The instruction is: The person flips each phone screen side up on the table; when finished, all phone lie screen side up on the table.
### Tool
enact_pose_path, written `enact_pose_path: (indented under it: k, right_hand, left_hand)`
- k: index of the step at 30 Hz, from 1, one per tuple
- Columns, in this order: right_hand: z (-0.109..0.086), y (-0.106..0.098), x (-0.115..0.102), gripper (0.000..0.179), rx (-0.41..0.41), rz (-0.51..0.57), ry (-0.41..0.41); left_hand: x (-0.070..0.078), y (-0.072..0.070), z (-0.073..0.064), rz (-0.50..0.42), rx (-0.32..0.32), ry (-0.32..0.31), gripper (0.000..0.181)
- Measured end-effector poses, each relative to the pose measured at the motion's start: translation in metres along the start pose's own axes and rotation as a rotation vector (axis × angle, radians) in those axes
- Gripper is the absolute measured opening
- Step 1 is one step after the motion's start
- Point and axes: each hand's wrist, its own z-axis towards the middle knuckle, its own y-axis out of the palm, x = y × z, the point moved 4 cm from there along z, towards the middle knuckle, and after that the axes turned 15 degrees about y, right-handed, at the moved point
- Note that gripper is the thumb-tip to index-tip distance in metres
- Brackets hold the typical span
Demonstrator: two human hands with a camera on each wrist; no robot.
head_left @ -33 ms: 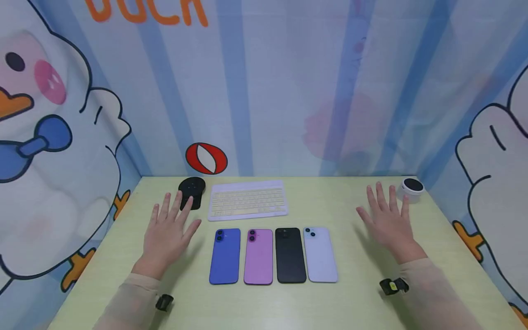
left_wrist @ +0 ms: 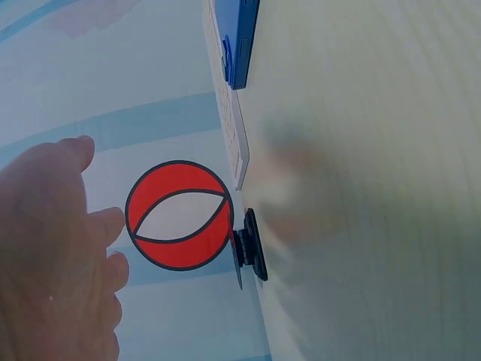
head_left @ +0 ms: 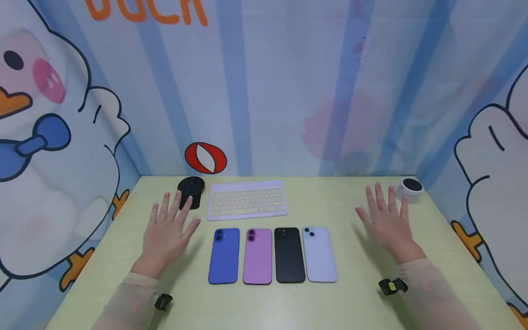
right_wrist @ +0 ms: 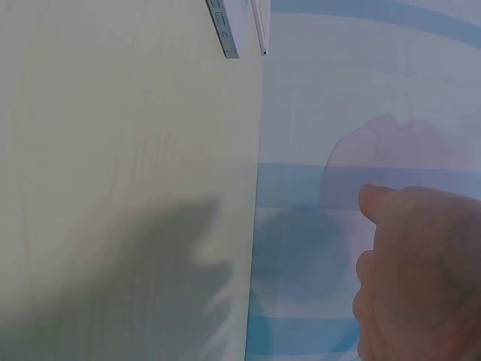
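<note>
My left hand (head_left: 166, 238), palm down with fingers spread, hovers over the left of the table. Its fingertips overlap a black round-topped stand (head_left: 191, 184) in the head view. My right hand (head_left: 389, 229) is held the same way on the right, close in front of a small white cylinder with a black top (head_left: 409, 190). Both hold nothing, and each casts a shadow. Between them lies a row of phones, backs up: blue (head_left: 223, 259), pink (head_left: 257, 259), black (head_left: 290, 259) and pale lavender (head_left: 320, 259). The blue phone (left_wrist: 242, 45) also shows in the left wrist view.
A lavender keyboard (head_left: 247, 201) with pale keys lies behind the phones. The light wooden table (head_left: 264, 307) ends against a blue striped curtain (head_left: 280, 91) printed with cartoon ducks, which hangs at the back and both sides. Both wrists wear small black devices on straps.
</note>
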Motion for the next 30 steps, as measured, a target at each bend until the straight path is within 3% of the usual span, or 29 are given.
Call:
enact_pose_path:
  k: [19, 25, 30]
  right_hand:
    - [-0.008, 0.001, -0.007, 0.08, 0.009, 0.011, -0.027]
    - [-0.011, -0.002, -0.022, 0.076, 0.093, -0.034, -0.129]
    - [-0.015, 0.001, -0.05, 0.062, 0.2, -0.082, -0.241]
  left_hand:
    - [-0.002, -0.001, -0.015, -0.043, -0.009, -0.005, 0.077]
    - [0.004, 0.0, -0.01, -0.035, -0.065, 0.014, 0.084]
    - [0.007, 0.002, -0.011, -0.023, -0.102, -0.001, 0.092]
